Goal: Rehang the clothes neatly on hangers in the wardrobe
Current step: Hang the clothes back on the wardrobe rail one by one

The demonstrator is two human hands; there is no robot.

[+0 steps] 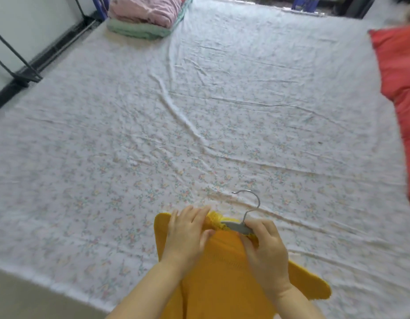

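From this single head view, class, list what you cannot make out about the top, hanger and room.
All in the head view:
1. Hanger: arms hidden inside the top and under the right hand.
2. Top: hem cut off by the bottom edge.
3. Pillow: cut off by the right edge.
4. Folded pile: cut off by the top edge.
5. Wardrobe: not in view.
6. Sheet print: blurred.

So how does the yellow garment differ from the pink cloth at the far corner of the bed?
The yellow garment lies spread out at the near edge; the pink cloth is folded on a green cloth. The yellow garment has a hanger at its neck; the pink cloth shows none. The left hand pinches the yellow garment's neckline, the right hand grips its hanger; nothing touches the pink cloth. Both are on the same bed.
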